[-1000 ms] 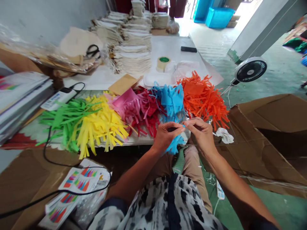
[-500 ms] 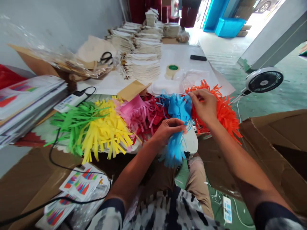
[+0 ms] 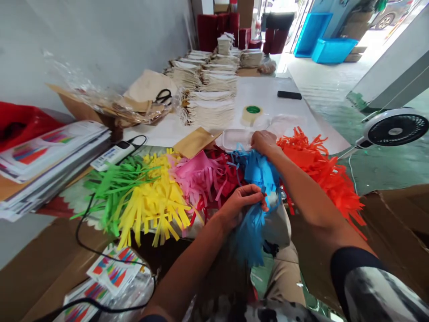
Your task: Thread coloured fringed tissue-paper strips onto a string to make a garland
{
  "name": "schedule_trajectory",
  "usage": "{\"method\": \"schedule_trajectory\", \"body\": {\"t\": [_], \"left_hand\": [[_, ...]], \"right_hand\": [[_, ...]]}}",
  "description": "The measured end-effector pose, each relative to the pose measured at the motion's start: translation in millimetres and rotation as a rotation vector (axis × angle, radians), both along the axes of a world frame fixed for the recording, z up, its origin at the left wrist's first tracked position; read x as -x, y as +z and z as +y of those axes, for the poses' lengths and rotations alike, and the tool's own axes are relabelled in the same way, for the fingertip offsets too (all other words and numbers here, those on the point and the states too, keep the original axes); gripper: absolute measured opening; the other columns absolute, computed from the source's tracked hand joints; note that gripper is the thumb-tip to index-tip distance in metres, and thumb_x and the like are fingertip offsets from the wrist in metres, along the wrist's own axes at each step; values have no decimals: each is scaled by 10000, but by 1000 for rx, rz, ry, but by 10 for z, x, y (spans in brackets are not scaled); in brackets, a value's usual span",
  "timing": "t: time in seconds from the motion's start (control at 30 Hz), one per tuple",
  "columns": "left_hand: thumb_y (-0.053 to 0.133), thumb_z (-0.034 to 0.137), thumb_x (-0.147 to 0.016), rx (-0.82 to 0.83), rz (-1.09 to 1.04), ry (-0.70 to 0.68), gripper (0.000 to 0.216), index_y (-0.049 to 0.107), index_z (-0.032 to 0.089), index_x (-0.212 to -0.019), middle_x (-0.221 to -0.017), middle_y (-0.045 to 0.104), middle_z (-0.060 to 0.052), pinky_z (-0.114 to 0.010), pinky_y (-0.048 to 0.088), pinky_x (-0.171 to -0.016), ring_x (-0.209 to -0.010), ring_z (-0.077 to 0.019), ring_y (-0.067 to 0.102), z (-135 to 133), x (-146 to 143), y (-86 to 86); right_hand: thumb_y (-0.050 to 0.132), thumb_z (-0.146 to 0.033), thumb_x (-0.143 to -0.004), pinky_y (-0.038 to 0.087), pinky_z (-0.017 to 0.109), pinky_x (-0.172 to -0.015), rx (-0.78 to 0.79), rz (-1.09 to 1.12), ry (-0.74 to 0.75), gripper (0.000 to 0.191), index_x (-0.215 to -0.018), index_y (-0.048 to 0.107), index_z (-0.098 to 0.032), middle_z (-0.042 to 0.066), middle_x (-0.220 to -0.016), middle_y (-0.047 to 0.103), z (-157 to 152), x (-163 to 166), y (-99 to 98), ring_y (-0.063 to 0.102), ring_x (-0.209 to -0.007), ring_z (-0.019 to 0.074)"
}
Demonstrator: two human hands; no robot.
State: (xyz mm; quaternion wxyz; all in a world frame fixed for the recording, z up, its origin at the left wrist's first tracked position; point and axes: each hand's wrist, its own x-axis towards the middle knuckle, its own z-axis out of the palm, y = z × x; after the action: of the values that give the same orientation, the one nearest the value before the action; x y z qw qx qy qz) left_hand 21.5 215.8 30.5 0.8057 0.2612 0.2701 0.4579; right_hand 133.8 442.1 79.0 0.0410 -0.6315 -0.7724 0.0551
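Note:
My left hand (image 3: 247,201) is closed in a pinch on the top of a blue paper tassel (image 3: 251,235), whose fringe hangs down past the table's front edge. Beyond it, my right hand (image 3: 266,142) is at the right end of a white plastic tray (image 3: 231,139), fingers bent down and pressed together; whatever they hold is hidden. Between the hands lies a pile of blue tassels (image 3: 256,169). To its left are dark red (image 3: 231,167), pink (image 3: 201,172), yellow (image 3: 154,197) and green tassels (image 3: 117,183). Orange-red tassels (image 3: 321,170) lie right of my right forearm.
Further back are a tape roll (image 3: 252,114), a black phone-like object (image 3: 289,95), stacked cream bundles (image 3: 211,105) and scissors (image 3: 163,96). A brown envelope (image 3: 194,142) lies behind the pink tassels. A fan (image 3: 395,131) stands right; a cable (image 3: 80,232) hangs left.
My right hand has moved from above the blue and orange tassels to the white tray's end. My left hand still pinches the blue tassel. The camera view has shifted.

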Motion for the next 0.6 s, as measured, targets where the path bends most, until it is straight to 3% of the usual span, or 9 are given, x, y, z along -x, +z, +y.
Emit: {"method": "schedule_trajectory", "body": {"t": [0.13,0.27,0.4,0.6], "left_hand": [[977,473,-650,-26,64,100,452,691,162,-809,-680,697,-3,-262,525,-696,-630,-129,670,11,-10,37],[948,450,-678,-106,160,260,396,707,166,-812,-715,694,14,-242,492,-687,-633,-102,633,-8,-38,57],[899,439,-735,-186,218,374,333,720,177,-839,-699,671,28,-248,489,-697,-641,-102,614,-88,-69,72],[840,379,-818,-274,259,430,243,721,168,-827,-694,661,23,-230,474,-682,-645,-93,602,-226,-52,143]], "right_hand": [[636,-258,-924,530,383,-902,-88,85,-4,270,-1099,835,-205,153,-1134,808,-171,-66,85,720,-1129,331],[499,-350,-1032,504,360,-887,-220,213,2,355,-1181,780,-192,120,-1145,797,-626,-240,233,716,-1051,273],[557,-438,-1036,472,320,-772,-335,654,149,312,-986,751,-198,61,-941,762,-1327,-487,289,662,-836,193],[643,-500,-1008,442,305,-683,-204,999,144,309,-979,768,-219,26,-921,740,-2051,-586,188,599,-750,157]]}}
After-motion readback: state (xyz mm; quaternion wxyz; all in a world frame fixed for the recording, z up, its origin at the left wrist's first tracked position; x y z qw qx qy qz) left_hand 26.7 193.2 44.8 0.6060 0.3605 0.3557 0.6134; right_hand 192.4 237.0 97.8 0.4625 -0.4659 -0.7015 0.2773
